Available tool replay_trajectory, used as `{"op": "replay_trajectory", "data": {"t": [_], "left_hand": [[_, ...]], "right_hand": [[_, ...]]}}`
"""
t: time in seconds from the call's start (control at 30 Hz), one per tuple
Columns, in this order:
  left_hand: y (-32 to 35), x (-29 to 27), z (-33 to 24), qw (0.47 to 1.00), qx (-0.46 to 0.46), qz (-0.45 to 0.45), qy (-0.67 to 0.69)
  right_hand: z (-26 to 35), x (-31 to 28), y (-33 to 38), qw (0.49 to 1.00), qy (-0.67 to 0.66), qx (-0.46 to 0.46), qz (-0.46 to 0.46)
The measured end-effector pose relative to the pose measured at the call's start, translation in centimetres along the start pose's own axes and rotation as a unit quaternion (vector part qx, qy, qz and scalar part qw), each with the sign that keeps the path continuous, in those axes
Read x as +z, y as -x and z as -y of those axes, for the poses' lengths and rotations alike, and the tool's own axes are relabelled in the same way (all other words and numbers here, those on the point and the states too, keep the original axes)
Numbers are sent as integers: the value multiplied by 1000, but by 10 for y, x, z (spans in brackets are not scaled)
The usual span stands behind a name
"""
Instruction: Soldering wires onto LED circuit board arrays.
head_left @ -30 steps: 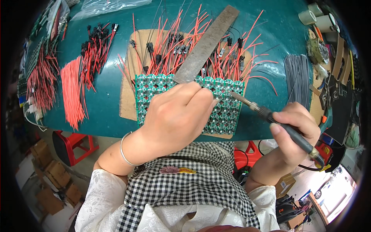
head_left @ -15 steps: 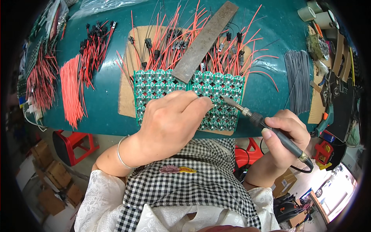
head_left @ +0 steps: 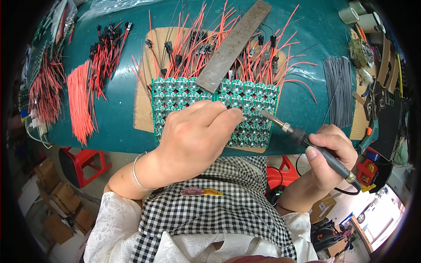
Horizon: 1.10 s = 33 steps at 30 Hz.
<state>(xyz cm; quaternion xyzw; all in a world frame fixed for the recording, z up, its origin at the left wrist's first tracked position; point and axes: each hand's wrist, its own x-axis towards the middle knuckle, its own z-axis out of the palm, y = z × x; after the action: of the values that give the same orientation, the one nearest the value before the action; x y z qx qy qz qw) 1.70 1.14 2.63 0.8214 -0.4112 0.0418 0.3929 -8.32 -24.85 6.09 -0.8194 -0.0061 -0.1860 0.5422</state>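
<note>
checked apron (head_left: 206,215), white sleeves (head_left: 112,223) and bangle (head_left: 134,174) are worn.

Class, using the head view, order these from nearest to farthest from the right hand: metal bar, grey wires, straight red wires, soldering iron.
1. Soldering iron, in the right hand.
2. Grey wires, at right.
3. Metal bar, upper centre.
4. Straight red wires, at left.

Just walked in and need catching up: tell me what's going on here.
A person's right hand holds a soldering iron, its tip over a panel of small green circuit boards. The left hand, curled, is over the panel too; whether it pinches anything is hidden. A metal bar lies across the panel's far edge.
</note>
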Motion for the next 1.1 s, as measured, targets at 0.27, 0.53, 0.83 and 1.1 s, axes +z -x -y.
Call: {"op": "replay_trajectory", "data": {"t": [0.27, 0.53, 0.83, 1.1], "left_hand": [[1, 9, 5, 1000, -2, -6, -15], [0, 11, 3, 1000, -5, -9, -24], [-5, 12, 2, 998, -8, 38, -43], [1, 1, -2, 999, -22, -46, -2]], "right_hand": [[1, 10, -8, 999, 11, 4, 40], [4, 7, -10, 999, 16, 4, 42], [4, 4, -13, 996, 30, -5, 81], [5, 0, -7, 1000, 6, 0, 31]]}}
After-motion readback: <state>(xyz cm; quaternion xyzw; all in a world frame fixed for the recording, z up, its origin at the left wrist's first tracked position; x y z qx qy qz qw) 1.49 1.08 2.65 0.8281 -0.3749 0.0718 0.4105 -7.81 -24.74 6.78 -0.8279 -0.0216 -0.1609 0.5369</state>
